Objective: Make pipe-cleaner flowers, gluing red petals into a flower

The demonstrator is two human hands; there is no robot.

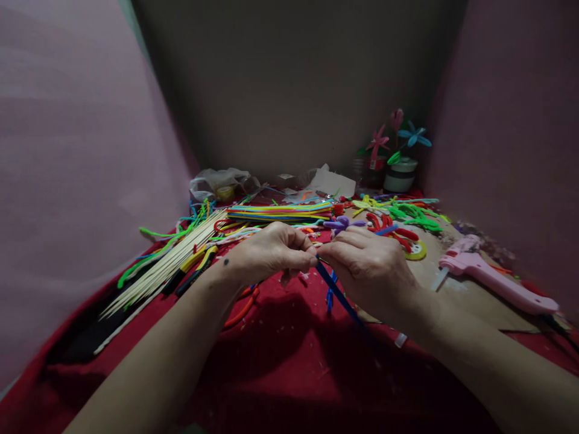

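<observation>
Near the middle of the view, a dark blue pipe cleaner [337, 289] is pinched between my two hands and trails down toward the lower right. My left hand [269, 253] grips its upper end between thumb and forefinger. Close beside it, my right hand [368, 259] is closed on the same pipe cleaner, the fingertips of both hands almost meeting. A bent blue piece [332, 292] shows behind the strand. Just past my right hand are red looped pipe cleaners [404, 234], and a purple pipe-cleaner shape [344, 225] lies beyond my fingers.
Wooden sticks [167, 265] and yellow-black pliers [196, 265] lie left on the red cloth [280, 374]. Behind are bundled pipe cleaners [280, 211] and a plastic bag [217, 181]. On the right, a pink glue gun [497, 280] rests on cardboard [470, 307]; potted pipe-cleaner flowers [400, 175] stand behind.
</observation>
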